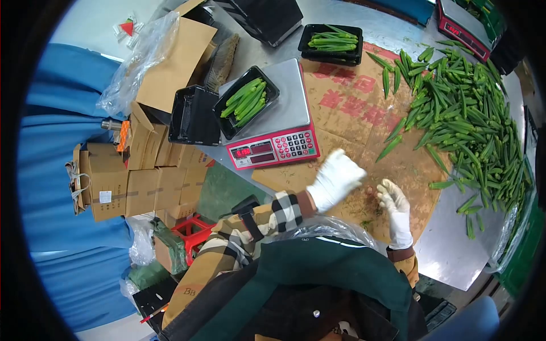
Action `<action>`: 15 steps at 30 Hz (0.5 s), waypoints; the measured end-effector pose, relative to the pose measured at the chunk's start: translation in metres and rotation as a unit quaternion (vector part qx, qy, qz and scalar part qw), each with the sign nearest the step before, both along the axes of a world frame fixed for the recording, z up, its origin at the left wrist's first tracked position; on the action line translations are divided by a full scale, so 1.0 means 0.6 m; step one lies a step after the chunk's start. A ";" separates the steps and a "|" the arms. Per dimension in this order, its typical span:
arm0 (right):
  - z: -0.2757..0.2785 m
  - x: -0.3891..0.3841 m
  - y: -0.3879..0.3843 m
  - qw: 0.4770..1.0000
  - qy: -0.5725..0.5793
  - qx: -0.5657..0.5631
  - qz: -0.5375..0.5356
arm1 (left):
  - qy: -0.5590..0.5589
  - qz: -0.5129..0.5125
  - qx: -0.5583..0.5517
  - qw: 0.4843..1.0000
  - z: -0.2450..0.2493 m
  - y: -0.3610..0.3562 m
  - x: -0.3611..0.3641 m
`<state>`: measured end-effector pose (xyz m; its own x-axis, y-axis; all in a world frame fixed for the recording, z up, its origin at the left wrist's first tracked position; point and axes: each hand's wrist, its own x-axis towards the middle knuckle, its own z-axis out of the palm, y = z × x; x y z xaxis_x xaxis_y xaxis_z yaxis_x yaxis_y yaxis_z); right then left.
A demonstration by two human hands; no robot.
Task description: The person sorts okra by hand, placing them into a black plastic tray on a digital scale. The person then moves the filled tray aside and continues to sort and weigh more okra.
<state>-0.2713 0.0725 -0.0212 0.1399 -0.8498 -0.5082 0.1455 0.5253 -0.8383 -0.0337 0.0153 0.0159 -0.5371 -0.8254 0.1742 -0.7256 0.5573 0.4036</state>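
Note:
My left hand (335,181), in a white glove, is closed above the cardboard sheet (341,128), near the front right corner of a red digital scale (284,145). Whether anything is inside its fingers is hidden. My right hand (395,213), also gloved, is over the sheet's near edge with fingers loosely bent and slightly apart; nothing shows in it. On the scale sits a tilted black plastic tray (272,85) of okra (245,102). A large heap of loose okra (460,108) lies to the right of my right hand.
Another black tray (331,59) of okra stands beyond the scale. Black trays (196,116) stand left of it, by an open cardboard box (176,62). A second scale (463,31) is at the far right. Cartons (142,190) and a red stool (192,234) are at the left.

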 end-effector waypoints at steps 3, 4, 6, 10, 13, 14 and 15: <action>0.006 0.045 -0.013 0.981 0.015 -0.160 0.108 | 0.182 0.046 0.130 0.974 0.035 0.025 -0.073; 0.005 0.041 -0.011 0.976 0.030 -0.175 0.130 | 0.232 0.078 0.125 0.962 0.035 0.030 -0.088; -0.020 0.035 -0.003 0.989 -0.079 -0.111 0.051 | 0.207 0.070 0.110 0.970 0.043 0.012 -0.069; 0.014 0.021 -0.018 0.997 -0.071 -0.016 -0.001 | 0.179 0.230 0.001 0.957 0.069 -0.024 0.052; -0.025 0.004 -0.006 0.998 -0.049 0.003 -0.043 | 0.066 0.388 -0.162 0.905 0.080 -0.052 0.185; -0.029 0.006 -0.005 0.998 -0.049 0.013 -0.044 | 0.066 0.411 -0.213 0.884 0.087 -0.065 0.225; -0.031 0.006 -0.004 0.998 -0.048 0.022 -0.044 | 0.087 0.445 -0.210 0.866 0.085 -0.076 0.270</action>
